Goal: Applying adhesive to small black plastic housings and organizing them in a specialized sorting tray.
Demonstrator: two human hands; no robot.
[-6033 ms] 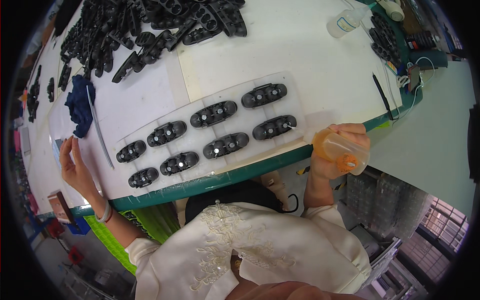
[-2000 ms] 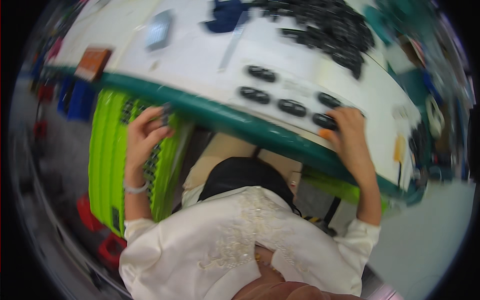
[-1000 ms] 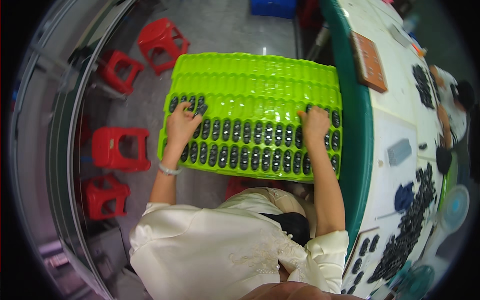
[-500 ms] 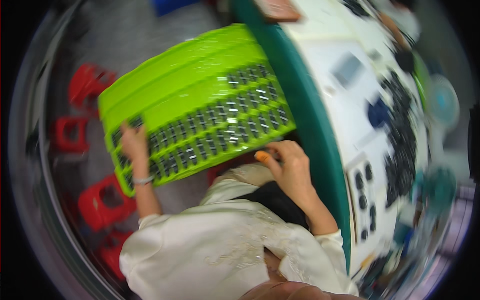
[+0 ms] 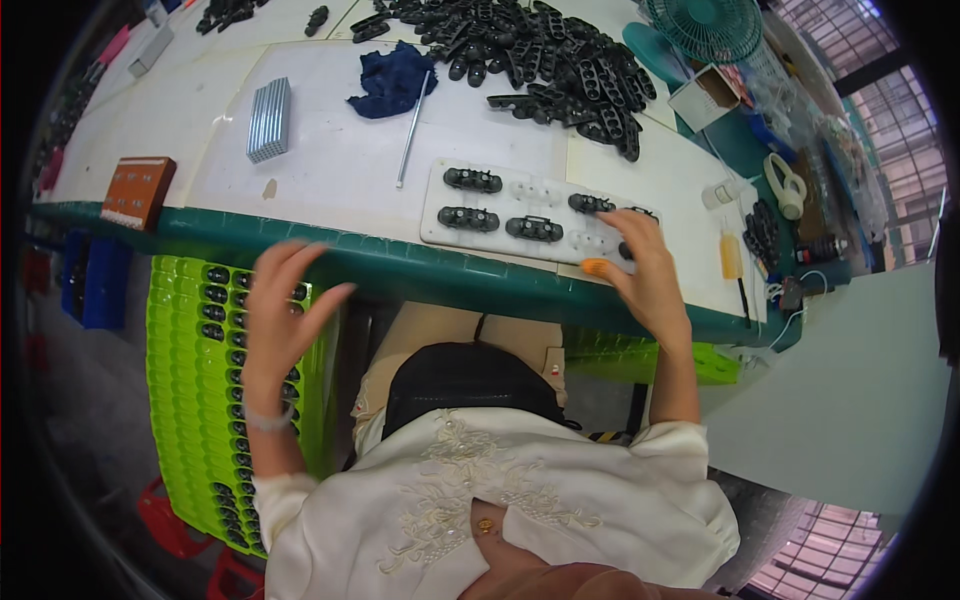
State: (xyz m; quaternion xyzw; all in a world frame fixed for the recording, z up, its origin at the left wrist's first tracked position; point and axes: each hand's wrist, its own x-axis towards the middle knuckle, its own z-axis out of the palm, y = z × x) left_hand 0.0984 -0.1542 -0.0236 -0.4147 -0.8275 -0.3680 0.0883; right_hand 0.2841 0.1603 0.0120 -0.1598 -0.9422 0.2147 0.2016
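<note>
My left hand [image 5: 285,315] hangs above the bright green moulded tray [image 5: 175,350], near the table's front edge. Its fingers are spread and nothing is in them. My right hand [image 5: 645,275] reaches over the right end of a flat white holder plate [image 5: 510,245] on the table. Thumb and fingers stand apart around a small black part; whether they touch it is unclear. An orange cover [image 5: 600,268] sits on that thumb. Oblong black plastic parts, such as this one [image 5: 535,229], lie in the plate. Similar parts fill several pockets of the green tray.
A heap of black parts [image 5: 590,80] covers the table's far side. Nearby lie a dark blue cloth [image 5: 392,80], a metal rod [image 5: 412,135], a silver ribbed block [image 5: 269,120] and a brown block [image 5: 138,190]. A green fan [image 5: 705,25] and a yellowish bottle [image 5: 731,255] are at right.
My view has turned from the green tray toward the table. My left hand has left the tray's parts and is raised. The right hand has moved from beside the table edge to the white plate.
</note>
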